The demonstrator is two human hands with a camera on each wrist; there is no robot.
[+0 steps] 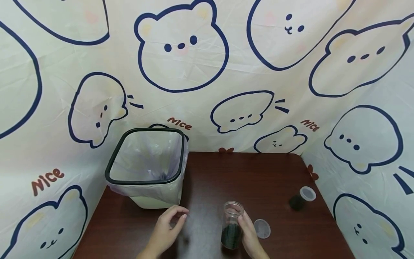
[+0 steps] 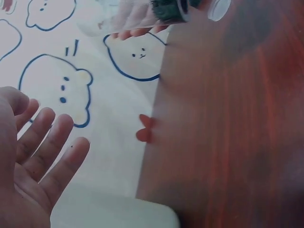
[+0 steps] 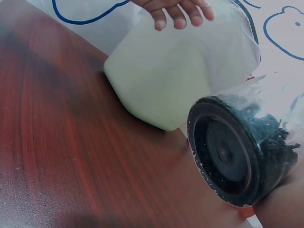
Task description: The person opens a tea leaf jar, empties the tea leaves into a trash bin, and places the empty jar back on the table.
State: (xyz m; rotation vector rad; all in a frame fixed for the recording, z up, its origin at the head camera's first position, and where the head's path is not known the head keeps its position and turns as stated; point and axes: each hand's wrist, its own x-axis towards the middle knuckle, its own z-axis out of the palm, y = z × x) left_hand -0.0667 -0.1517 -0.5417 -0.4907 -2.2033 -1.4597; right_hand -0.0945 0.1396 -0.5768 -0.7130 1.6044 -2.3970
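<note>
My right hand [image 1: 249,235] grips a clear jar [image 1: 231,230] by its side. Dark, dried leaf-like bits [image 3: 273,142] fill its lower part, and its open mouth faces up in the head view. In the right wrist view the round jar base looks dark and is lifted off the table. Beside the right hand a translucent round lid [image 1: 262,229] lies flat on the wood. My left hand [image 1: 165,230] hovers in front of the bin with loosely bent fingers, holding nothing. A tiny dark speck sits on one finger [image 2: 71,152] of it.
A pale bin [image 1: 155,199] with a dark rim and a plastic liner stands at the table's back left. A second clear jar [image 1: 297,202], with dark contents and a whitish lid, is on the right of the brown table [image 1: 245,176]. Printed cloth [image 1: 181,72] hangs around the table.
</note>
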